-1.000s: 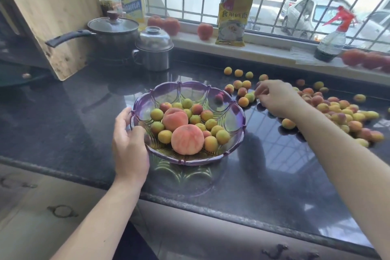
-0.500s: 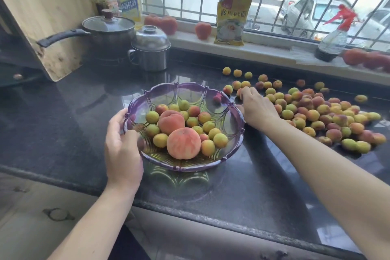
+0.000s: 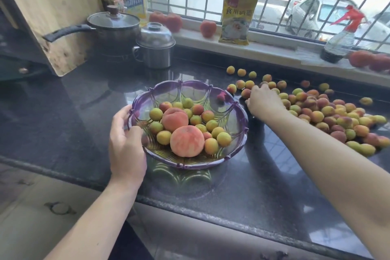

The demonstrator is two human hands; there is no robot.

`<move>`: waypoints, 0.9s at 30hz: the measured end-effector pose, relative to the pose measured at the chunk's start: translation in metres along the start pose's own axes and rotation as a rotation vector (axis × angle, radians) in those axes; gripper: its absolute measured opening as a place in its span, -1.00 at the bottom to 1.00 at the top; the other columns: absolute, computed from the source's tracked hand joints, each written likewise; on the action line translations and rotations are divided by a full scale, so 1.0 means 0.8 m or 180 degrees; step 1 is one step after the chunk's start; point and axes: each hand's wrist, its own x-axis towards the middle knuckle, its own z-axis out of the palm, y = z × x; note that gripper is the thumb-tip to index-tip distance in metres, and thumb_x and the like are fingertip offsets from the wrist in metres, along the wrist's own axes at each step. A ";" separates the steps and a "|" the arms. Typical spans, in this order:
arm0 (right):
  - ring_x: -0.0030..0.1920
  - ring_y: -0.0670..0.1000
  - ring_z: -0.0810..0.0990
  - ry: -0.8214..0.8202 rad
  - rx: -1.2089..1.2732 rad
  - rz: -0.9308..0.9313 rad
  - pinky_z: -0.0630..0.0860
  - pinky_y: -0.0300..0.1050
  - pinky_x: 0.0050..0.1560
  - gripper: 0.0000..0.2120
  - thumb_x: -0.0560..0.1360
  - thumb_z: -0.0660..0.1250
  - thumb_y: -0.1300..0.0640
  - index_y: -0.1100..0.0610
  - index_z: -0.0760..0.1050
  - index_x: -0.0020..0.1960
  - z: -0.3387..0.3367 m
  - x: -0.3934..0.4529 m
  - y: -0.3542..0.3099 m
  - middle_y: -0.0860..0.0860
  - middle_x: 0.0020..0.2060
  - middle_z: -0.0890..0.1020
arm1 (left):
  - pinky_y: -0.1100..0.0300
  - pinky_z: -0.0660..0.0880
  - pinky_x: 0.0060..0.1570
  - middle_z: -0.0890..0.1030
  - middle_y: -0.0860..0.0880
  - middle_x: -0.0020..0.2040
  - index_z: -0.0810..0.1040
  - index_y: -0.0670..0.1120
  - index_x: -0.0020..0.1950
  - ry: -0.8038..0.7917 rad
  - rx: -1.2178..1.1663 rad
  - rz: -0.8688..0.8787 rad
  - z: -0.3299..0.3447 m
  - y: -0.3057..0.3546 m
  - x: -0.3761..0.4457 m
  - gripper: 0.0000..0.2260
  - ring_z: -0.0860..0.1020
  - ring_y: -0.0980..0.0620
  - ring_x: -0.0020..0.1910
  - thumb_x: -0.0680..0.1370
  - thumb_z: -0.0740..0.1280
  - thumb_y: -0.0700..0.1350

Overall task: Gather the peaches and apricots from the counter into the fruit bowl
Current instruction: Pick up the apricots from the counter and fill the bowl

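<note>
Since a second ago your right hand (image 3: 264,101) has swung from the far apricots back toward the fruit bowl (image 3: 236,133), and it now rests knuckles-up among the nearest apricots (image 3: 316,112); whether it holds any, I cannot tell. Your left hand (image 3: 126,143) grips the bowl's near rim, thumb inside. You're mid-gather: next, carry a handful left, over the rim just beside your fingers, without scattering the loose ones.
</note>
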 end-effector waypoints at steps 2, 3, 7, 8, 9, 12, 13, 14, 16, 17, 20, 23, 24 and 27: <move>-0.10 0.19 0.56 0.0032 0.0039 -0.0059 0.44 -0.02 -0.19 -0.76 0.63 0.28 0.08 0.18 0.47 0.24 0.001 -0.007 0.005 0.17 0.03 0.54 | -0.09 0.59 0.36 0.65 0.23 0.22 0.51 0.19 0.38 -0.0029 -0.0021 0.0002 0.000 0.000 0.000 -0.56 0.63 0.21 0.23 0.53 0.20 -0.07; -0.13 0.16 0.55 -0.0021 0.0086 -0.0089 0.46 -0.03 -0.20 -0.76 0.63 0.28 0.07 0.15 0.47 0.25 0.001 -0.011 0.008 0.15 -0.01 0.55 | -0.08 0.57 0.39 0.64 0.24 0.24 0.50 0.19 0.40 -0.0042 -0.0037 0.0000 0.000 -0.001 0.000 -0.55 0.62 0.24 0.24 0.52 0.19 -0.07; -0.16 0.09 0.56 -0.0227 0.0267 -0.0180 0.41 -0.12 -0.29 -0.78 0.63 0.27 0.04 0.10 0.54 0.21 -0.007 -0.024 0.016 0.06 -0.08 0.60 | -0.12 0.38 0.58 0.45 0.17 0.56 0.38 0.30 0.57 -0.0173 -0.0003 -0.0043 -0.003 -0.009 0.003 -0.42 0.43 0.18 0.53 0.55 0.16 -0.06; -0.16 0.07 0.58 -0.0259 0.0515 -0.0160 0.42 -0.13 -0.31 -0.80 0.63 0.28 0.02 0.10 0.58 0.15 -0.020 -0.028 0.016 0.05 -0.10 0.63 | -0.13 0.33 0.61 0.41 0.20 0.59 0.37 0.38 0.54 -0.0226 -0.0004 0.0012 -0.003 -0.010 0.003 -0.42 0.38 0.17 0.58 0.55 0.15 -0.05; -0.18 0.05 0.60 -0.0292 0.0969 -0.0121 0.47 -0.13 -0.32 -0.81 0.62 0.29 0.01 0.09 0.60 0.10 -0.041 -0.035 0.013 0.04 -0.11 0.66 | -0.12 0.28 0.64 0.37 0.22 0.62 0.36 0.44 0.50 -0.0281 0.0019 0.0081 -0.003 -0.010 0.003 -0.42 0.34 0.17 0.61 0.55 0.14 -0.05; -0.38 -0.10 0.55 -0.0774 0.2606 -0.0315 0.44 -0.27 -0.50 -0.89 0.58 0.39 0.00 0.02 0.62 0.02 -0.130 -0.081 -0.003 -0.02 -0.22 0.67 | 0.27 0.20 0.61 0.30 0.20 0.65 0.36 0.36 0.51 -0.0457 0.0360 0.0279 0.000 0.000 -0.006 -0.42 0.26 0.29 0.60 0.54 0.12 -0.08; -0.42 -0.14 0.52 -0.1140 0.2750 -0.0561 0.42 -0.30 -0.50 -0.91 0.55 0.42 0.01 0.00 0.62 0.01 -0.159 -0.103 -0.014 -0.05 -0.23 0.68 | 0.47 0.19 0.50 0.30 0.16 0.64 0.41 0.31 0.49 -0.0517 0.0467 0.0327 0.002 0.004 -0.010 -0.44 0.27 0.35 0.54 0.52 0.13 -0.10; -0.42 -0.18 0.54 -0.1460 0.2611 -0.0818 0.46 -0.30 -0.45 -0.89 0.52 0.46 -0.01 -0.02 0.61 0.00 -0.178 -0.123 -0.026 -0.07 -0.21 0.69 | 0.58 0.20 0.38 0.33 0.13 0.61 0.46 0.27 0.44 -0.0542 0.0518 0.0379 0.003 0.007 -0.012 -0.46 0.30 0.40 0.48 0.51 0.14 -0.11; -0.27 -0.16 0.62 -0.1706 0.1816 -0.1156 0.58 -0.21 -0.28 -0.79 0.46 0.50 -0.11 -0.06 0.56 0.01 -0.185 -0.152 -0.051 -0.11 -0.14 0.69 | 0.51 0.29 0.38 0.40 0.08 0.48 0.53 0.23 0.36 -0.0478 0.0388 0.0455 0.001 0.007 -0.013 -0.51 0.39 0.41 0.38 0.50 0.17 -0.14; -0.20 -0.13 0.61 -0.1654 0.1361 -0.1235 0.60 -0.17 -0.21 -0.73 0.44 0.49 -0.15 -0.05 0.54 0.01 -0.179 -0.162 -0.065 -0.12 -0.12 0.66 | 0.36 0.36 0.45 0.43 0.09 0.40 0.56 0.22 0.33 -0.0393 0.0275 0.0454 -0.001 0.005 -0.012 -0.52 0.44 0.35 0.36 0.50 0.17 -0.15; -0.23 -0.10 0.47 -0.1318 0.0466 -0.1396 0.44 -0.17 -0.30 -0.67 0.50 0.42 -0.19 0.05 0.45 0.00 -0.157 -0.178 -0.087 -0.09 -0.20 0.50 | -0.02 0.43 0.51 0.45 0.17 0.26 0.58 0.21 0.30 -0.0264 0.0152 0.0415 -0.005 0.001 -0.010 -0.57 0.50 0.17 0.35 0.52 0.19 -0.13; -0.23 -0.06 0.47 -0.1117 0.0591 -0.1194 0.42 -0.14 -0.30 -0.67 0.55 0.34 -0.22 0.06 0.48 -0.04 -0.169 -0.170 -0.075 -0.05 -0.22 0.51 | -0.11 0.40 0.54 0.46 0.18 0.31 0.55 0.28 0.32 -0.0267 0.0030 0.0299 -0.005 0.001 -0.008 -0.59 0.49 0.12 0.41 0.54 0.20 -0.08; -0.22 -0.05 0.48 -0.1043 0.0677 -0.1136 0.42 -0.12 -0.28 -0.70 0.56 0.33 -0.21 0.04 0.48 -0.08 -0.174 -0.164 -0.068 -0.04 -0.21 0.52 | -0.11 0.37 0.57 0.46 0.16 0.38 0.51 0.34 0.33 -0.0311 0.0012 0.0215 -0.005 0.001 -0.007 -0.58 0.47 0.13 0.45 0.55 0.20 -0.04; -0.17 0.01 0.49 -0.0913 0.0573 -0.1349 0.44 -0.09 -0.21 -0.78 0.59 0.33 -0.07 -0.04 0.41 -0.18 -0.174 -0.147 -0.053 -0.06 -0.21 0.51 | -0.10 0.29 0.63 0.41 0.22 0.57 0.39 0.47 0.42 -0.0555 0.0058 0.0085 -0.001 0.001 -0.001 -0.53 0.36 0.19 0.58 0.56 0.19 0.04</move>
